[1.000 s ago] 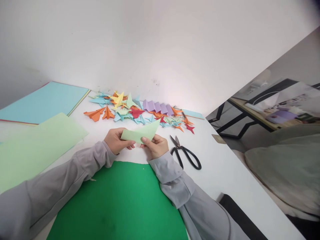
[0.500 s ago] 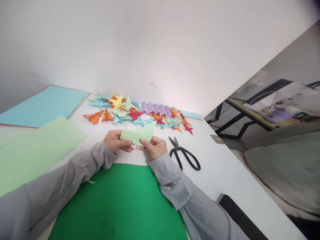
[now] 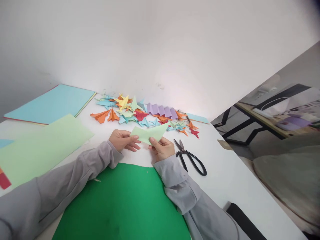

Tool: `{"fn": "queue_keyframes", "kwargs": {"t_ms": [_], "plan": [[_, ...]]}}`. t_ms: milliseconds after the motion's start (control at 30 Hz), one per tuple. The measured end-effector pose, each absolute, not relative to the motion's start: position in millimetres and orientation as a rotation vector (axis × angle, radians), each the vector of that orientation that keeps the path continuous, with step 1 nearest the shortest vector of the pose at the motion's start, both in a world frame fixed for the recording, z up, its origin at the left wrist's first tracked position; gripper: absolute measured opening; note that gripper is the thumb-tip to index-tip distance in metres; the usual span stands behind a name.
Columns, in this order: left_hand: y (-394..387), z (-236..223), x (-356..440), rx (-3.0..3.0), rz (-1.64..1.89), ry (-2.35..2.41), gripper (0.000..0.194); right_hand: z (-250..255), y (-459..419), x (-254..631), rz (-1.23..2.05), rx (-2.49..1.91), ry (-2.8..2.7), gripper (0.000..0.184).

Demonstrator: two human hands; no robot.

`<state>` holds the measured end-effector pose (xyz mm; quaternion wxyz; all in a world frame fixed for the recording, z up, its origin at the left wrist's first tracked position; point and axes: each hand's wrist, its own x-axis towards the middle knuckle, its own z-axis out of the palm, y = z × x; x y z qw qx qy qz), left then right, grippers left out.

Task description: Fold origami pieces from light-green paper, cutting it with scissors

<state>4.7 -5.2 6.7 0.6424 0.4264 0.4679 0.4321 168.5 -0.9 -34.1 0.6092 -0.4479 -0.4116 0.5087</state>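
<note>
A piece of light green folded paper (image 3: 148,134) is held up between my two hands, just above the white table. My left hand (image 3: 122,140) pinches its left end between thumb and fingers. On the other side, my right hand (image 3: 162,147) grips the lower right part, thumb on the near face. The paper's upper edge dips in the middle and rises to a point at the right. Beneath my forearms lies a large green sheet (image 3: 122,203). Black-handled scissors (image 3: 186,153) rest, blades parted, to the right of my right hand.
Several folded paper planes (image 3: 124,102) in many colours lie along the wall, with a pleated purple paper (image 3: 161,110) among them. At left are a stack of blue sheets (image 3: 53,104) and a light green sheet (image 3: 55,146). A black object (image 3: 243,221) sits at the lower right.
The whole view has shifted slightly, so things appear further right. My left thumb now lies across the folded paper's left end. More of the table's left side shows, with blue and red paper pieces.
</note>
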Motion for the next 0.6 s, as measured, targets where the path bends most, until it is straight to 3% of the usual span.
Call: {"fn": "queue_keyframes", "kwargs": {"t_ms": [600], "plan": [[-10,-4,-2,1.605,1.259,0.894,0.015,-28,-2,178,1.157,-0.916,-1.088,0.016]]}}
